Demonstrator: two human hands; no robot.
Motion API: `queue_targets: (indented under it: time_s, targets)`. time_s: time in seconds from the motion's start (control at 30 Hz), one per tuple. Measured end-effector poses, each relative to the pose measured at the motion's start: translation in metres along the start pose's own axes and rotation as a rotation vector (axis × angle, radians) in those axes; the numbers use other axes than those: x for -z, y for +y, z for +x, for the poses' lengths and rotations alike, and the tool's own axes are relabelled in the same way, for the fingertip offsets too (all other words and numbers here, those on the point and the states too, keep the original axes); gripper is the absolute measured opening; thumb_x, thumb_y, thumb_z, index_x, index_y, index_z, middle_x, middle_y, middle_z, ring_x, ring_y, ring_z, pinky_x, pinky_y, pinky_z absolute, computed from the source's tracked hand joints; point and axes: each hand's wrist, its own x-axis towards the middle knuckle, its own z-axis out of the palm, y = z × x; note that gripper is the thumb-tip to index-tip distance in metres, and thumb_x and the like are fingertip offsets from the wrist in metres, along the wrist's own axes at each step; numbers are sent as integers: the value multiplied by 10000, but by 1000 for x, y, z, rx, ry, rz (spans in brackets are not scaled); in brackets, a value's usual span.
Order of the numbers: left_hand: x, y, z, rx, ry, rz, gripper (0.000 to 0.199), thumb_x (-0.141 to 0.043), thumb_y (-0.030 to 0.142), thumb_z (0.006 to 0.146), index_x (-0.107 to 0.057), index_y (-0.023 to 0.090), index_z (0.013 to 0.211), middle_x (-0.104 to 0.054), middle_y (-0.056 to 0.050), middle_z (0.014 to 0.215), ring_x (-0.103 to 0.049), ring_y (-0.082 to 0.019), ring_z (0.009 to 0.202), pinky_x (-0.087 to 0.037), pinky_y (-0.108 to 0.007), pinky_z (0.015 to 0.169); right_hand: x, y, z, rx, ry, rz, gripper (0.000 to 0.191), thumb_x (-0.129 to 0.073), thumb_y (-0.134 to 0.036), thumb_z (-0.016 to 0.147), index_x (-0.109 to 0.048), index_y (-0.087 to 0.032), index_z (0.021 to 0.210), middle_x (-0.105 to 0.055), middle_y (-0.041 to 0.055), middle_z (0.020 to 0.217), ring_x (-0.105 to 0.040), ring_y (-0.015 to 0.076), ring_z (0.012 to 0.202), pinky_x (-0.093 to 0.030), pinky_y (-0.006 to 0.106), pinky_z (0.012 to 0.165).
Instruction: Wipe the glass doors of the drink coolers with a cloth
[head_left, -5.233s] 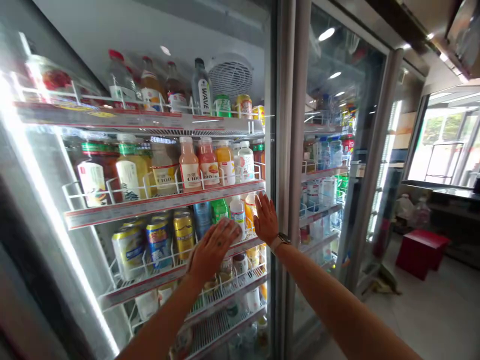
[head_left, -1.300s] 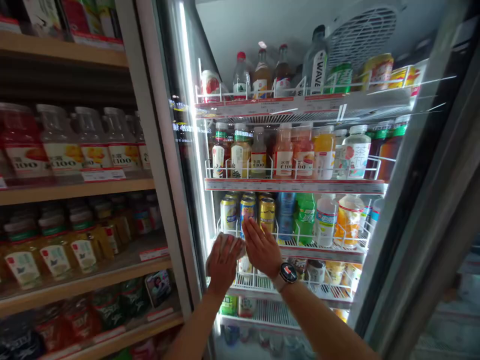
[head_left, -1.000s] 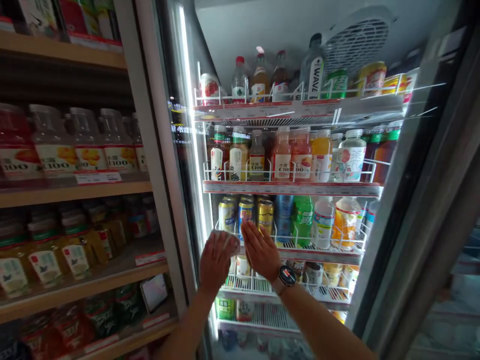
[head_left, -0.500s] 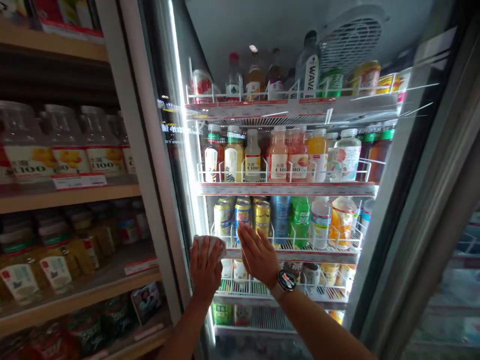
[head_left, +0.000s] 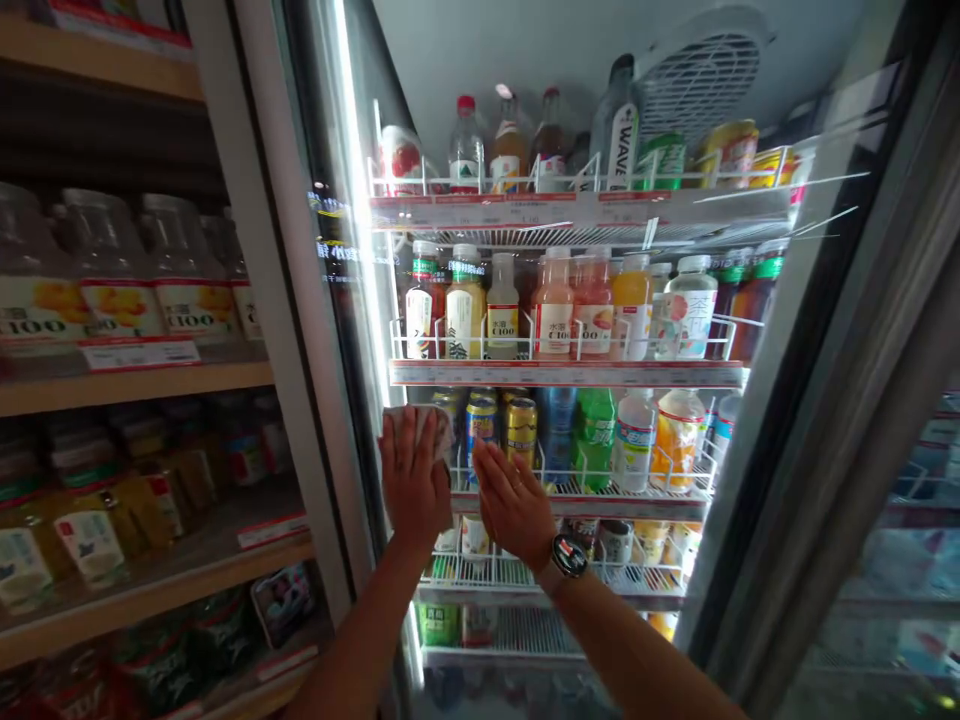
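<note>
My left hand (head_left: 412, 475) lies flat over a greyish cloth (head_left: 442, 425) and presses it against the glass door (head_left: 465, 690) of a lit drinks cooler. The cloth shows above and to the right of the fingers. Just right of it, my right hand (head_left: 514, 500) is raised at the glass in front of the cans, palm turned left, its fingers stretched out and close together, with nothing in it. A round dark watch (head_left: 570, 555) sits on the right wrist.
Behind the glass, wire-fronted shelves (head_left: 562, 374) hold bottles (head_left: 555, 310) and cans (head_left: 521, 430). Wooden shelves (head_left: 142, 385) with more bottles (head_left: 191, 290) stand at the left. A thick metal door frame (head_left: 847, 400) runs down the right side.
My left hand has slid upward on the glass with the cloth, which now shows more spread out. My right hand is nearly where it was. The view has shifted slightly.
</note>
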Motion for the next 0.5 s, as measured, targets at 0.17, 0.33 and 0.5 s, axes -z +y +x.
queue_targets:
  time_s: [0.17,0.33,0.5]
  targets:
    - [-9,16,3,-31,45,-6,566,-393,201,961,-291,255,1515,-250,-31,1604,-105,-274,1504,-201,-514,1232,-2,-1,0,-6,32,-16,491,-426,-147,903,-521,-87,1381,-473,105,1494,-258,186,1480,-132,368,1243]
    - [-16,22,-33,-135,41,14,551,-381,230,974,-288,204,1517,-299,-81,1583,-154,-283,1492,-230,-496,1226,-5,2,-1,14,55,38,463,-438,-146,923,-523,-110,1377,-495,122,1475,-350,197,1441,-224,392,1221]
    - [-12,26,-38,-118,-2,6,578,-399,181,955,-281,213,1520,-281,-79,1590,-123,-292,1495,-249,-511,1221,12,-1,-1,-150,39,140,674,-335,-63,910,-154,-96,1558,-460,135,1498,-384,195,1423,-326,389,1187]
